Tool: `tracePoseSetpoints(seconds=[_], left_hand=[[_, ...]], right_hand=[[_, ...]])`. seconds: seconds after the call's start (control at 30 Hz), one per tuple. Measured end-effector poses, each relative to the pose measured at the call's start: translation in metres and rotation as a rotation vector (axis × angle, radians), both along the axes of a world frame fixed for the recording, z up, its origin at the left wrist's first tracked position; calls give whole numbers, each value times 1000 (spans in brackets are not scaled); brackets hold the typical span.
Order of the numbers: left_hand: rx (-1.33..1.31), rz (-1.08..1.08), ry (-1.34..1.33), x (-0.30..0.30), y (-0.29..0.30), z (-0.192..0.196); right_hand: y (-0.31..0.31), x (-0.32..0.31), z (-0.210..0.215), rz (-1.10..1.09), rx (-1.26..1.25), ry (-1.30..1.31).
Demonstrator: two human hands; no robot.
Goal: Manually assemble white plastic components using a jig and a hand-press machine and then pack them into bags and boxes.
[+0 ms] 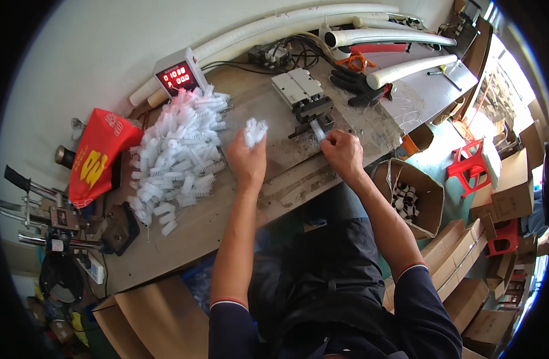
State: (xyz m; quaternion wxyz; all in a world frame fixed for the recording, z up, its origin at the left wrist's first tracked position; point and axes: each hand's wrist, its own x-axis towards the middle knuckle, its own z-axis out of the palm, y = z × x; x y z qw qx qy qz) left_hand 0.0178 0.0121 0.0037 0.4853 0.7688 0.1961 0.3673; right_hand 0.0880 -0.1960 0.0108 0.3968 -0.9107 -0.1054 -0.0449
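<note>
The brushes point(176, 157) look like translucent white plastic, their bristled surfaces rough; the machine point(297, 87) has a smooth, pale, satin-looking metal housing; the tabletop point(179, 245) is dull, scuffed and scratched; the bag point(94, 161) is glossy, creased red plastic; the bars point(86, 243) are shiny metal; the glove point(353, 85) looks like matt cloth; the carton point(431, 206) is matt brown cardboard; the stool point(467, 169) is smooth red plastic.

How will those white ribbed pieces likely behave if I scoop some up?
The white ribbed pieces are probably light: the left hand holds several at once. Their fine ridges may snag neighbours, since they lie jumbled against one another. Stray ones could roll a little, as they look short and roughly cylindrical.
</note>
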Motion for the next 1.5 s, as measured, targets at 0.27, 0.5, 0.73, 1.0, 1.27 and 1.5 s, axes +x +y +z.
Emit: tracePoseSetpoints(seconds=[0.27,0.5,0.73,1.0,1.27,1.5], left_hand=[[-23,-39,-7,-2,2,-2],[6,-43,-28,-2,1,-4],[31,-29,4,-1,2,-3],[-14,-64,-4,-3,-2,1],[13,-83,59,-3,-8,4],[148,-109,112,3,-12,-6]], right_hand=[[8,-9,-5,-76,-4,-28],[12,-6,-2,-122,7,11],[13,-3,-6,-131,33,-10],[16,-1,-9,-131,9,-102],[16,-8,-11,-143,58,-166],[18,-8,-11,-136,49,-203]])
